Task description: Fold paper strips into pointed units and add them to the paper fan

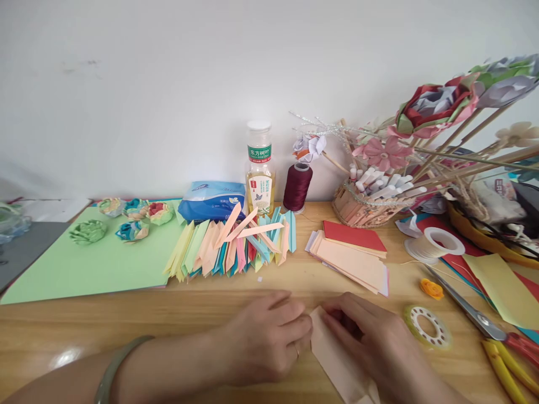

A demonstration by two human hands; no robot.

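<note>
Right hand [364, 334] holds paper [332, 359], likely steadying it; left hand [269, 336] curled at edge, grip unclear. Card stack [353, 262] near, probably for reach.

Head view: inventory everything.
Sheets: several, green uppermost, left
Rosettes: five, mixed, left
Packet: one, blue, back
Bottle: one, clear, back
Thread: one, maroon, back
Strips: many, mixed, centre
Cards: several, mostly peach, right
Basket: one, brown, right
Tubes: many, white, in basket
Flowers: several, mixed, right
Reel: one, white, right
Bloom: one, orange, right
Tape: one, yellowish, right
Scissors: one, red handles, right
Handles: two, yellow, bottom
Loose sheets: several, mixed, right
Clutter: unclear, mixed, edges
Table: one, brown, below
Paper: one, peach, foreground
Bangle: one, green, wrist
Left hand: one, bottom
Right hand: one, bottom
</note>
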